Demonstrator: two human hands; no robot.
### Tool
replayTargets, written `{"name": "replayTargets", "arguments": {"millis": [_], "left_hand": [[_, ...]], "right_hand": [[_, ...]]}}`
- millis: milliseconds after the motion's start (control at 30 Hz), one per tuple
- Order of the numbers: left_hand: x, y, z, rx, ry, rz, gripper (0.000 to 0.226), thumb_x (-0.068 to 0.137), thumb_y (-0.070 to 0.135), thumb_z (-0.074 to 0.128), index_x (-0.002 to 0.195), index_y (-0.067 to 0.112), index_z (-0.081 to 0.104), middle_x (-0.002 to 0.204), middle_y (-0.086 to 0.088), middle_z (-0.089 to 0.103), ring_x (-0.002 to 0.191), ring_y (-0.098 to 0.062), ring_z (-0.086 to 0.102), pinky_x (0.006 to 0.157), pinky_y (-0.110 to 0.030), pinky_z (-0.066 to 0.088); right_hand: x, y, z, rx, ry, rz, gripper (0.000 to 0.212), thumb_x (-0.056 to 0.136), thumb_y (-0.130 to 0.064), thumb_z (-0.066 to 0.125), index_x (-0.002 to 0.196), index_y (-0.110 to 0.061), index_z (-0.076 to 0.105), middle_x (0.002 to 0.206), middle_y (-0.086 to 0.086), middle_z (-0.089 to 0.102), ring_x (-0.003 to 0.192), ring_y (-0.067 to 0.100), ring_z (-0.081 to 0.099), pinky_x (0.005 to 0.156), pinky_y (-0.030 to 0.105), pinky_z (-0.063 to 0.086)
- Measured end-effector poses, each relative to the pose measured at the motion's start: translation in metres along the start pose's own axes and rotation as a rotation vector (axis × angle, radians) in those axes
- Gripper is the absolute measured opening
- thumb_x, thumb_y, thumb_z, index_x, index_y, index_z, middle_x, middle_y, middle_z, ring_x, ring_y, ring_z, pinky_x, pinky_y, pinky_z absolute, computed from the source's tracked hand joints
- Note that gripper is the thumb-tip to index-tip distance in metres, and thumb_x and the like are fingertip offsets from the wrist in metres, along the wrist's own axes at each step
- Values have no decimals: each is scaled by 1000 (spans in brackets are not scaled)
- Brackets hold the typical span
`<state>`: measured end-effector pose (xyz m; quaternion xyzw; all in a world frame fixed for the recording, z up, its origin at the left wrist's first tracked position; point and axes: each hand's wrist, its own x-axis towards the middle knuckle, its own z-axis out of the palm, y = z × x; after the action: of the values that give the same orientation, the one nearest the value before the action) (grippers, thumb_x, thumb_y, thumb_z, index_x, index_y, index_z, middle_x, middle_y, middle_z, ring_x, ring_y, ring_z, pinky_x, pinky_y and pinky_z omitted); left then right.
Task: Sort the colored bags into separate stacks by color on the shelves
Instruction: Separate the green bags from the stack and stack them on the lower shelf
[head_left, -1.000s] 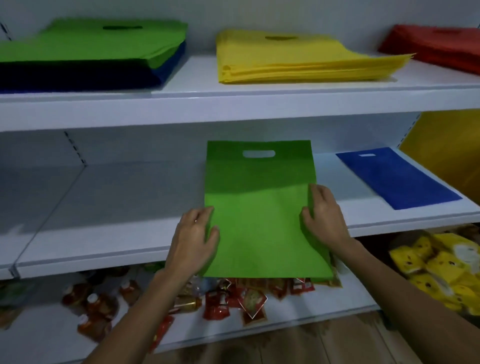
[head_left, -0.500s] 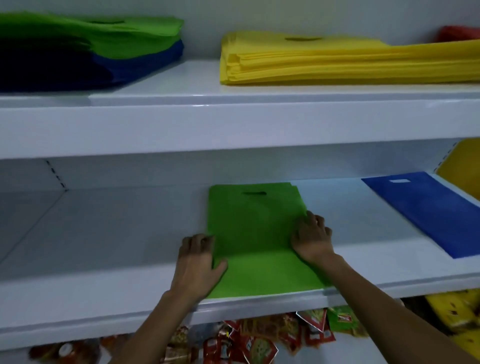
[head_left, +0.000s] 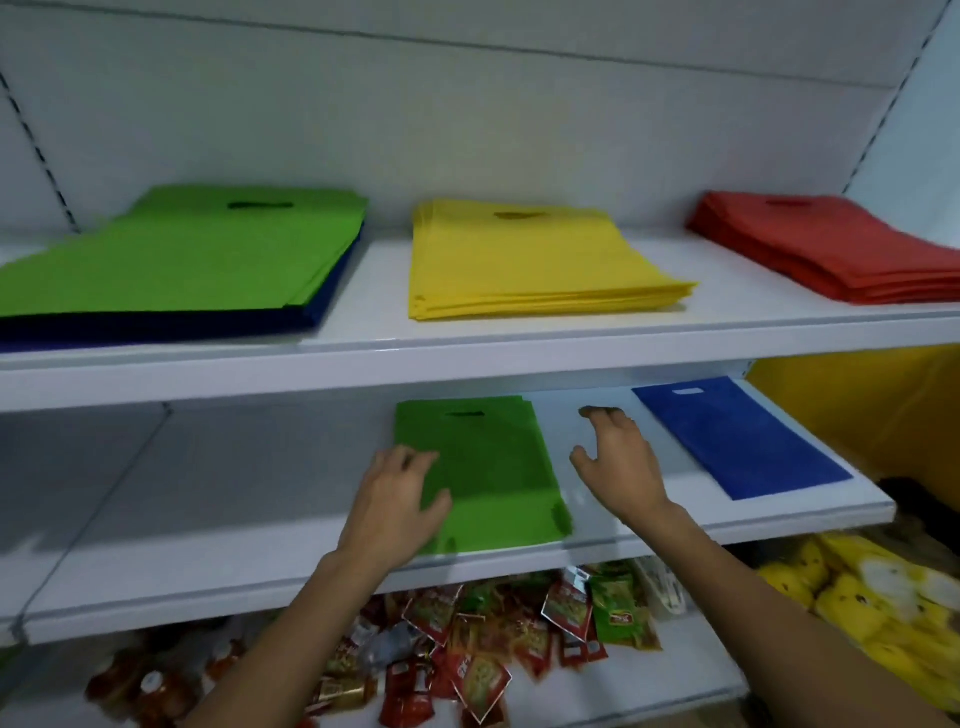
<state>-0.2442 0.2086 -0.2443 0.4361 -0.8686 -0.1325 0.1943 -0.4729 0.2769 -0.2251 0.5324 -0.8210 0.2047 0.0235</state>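
Green bag (head_left: 483, 467) flat on middle shelf (head_left: 208, 519)

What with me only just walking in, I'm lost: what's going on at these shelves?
A person is sorting bags by colour. The left hand rests on a green bag lying on the middle shelf; the right hand hovers open between it and a single blue bag, touching neither. On the upper shelf sit a yellow stack, a red stack, and green bags piled on blue bags, not yet separated.
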Motion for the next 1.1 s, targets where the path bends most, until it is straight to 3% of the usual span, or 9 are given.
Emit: {"name": "replayTargets", "arguments": {"millis": [133,233,367,567,700,833,967,1100], "left_hand": [[-32,40,-51,-31,58,75,48,90,29,52,135,15,42,128,-5,46,121,-18,37,102,-28,31],[-40,56,-87,-81,170,127,42,86,20,60,125,7,53,115,-11,53,113,-25,44,97,-34,35],[-42,59,-136,-56,280,155,39,84,17,61,121,7,56,112,-10,55,107,-26,47,93,-36,38],[-17,15,-198,59,415,228,43,76,31,45,105,5,65,91,-12,62,88,-32,58,77,-36,47],[7,-41,-230,72,449,133,34,78,10,65,112,4,63,104,-16,61,101,-32,53,85,-39,43],[31,-112,-259,73,468,12,35,78,8,65,113,8,63,110,-13,60,108,-31,50,88,-38,40],[52,-177,-275,107,438,-176,37,82,16,61,119,11,60,116,-16,57,112,-32,46,93,-36,36],[72,-216,-281,69,338,-348,44,86,30,58,125,11,54,120,-18,57,111,-33,50,92,-35,38]], "right_hand": [[-35,-15,-81,10,114,-41,47,89,-17,52,134,-8,43,134,12,46,121,28,45,90,39,42],[-43,-28,-130,-11,188,-67,45,88,-17,53,132,-8,45,131,11,48,116,29,47,82,39,43],[-38,-51,-174,17,292,-103,43,85,-14,55,127,-5,49,126,15,52,114,32,48,86,41,42],[-3,-110,-187,37,360,-154,44,85,-14,56,127,-7,49,125,13,52,111,30,51,85,39,42],[39,-169,-174,53,387,-186,41,86,-16,54,126,-7,49,122,12,53,112,30,50,84,37,41],[89,-230,-141,11,265,-205,33,86,-16,52,118,-6,51,114,13,59,108,31,53,79,35,43],[124,-279,-99,-20,55,-110,23,87,-17,51,104,-1,55,112,22,59,105,36,55,76,34,43],[140,-305,-69,-54,-85,6,41,93,-34,49,119,-3,55,125,18,55,115,34,53,89,35,44]]}}
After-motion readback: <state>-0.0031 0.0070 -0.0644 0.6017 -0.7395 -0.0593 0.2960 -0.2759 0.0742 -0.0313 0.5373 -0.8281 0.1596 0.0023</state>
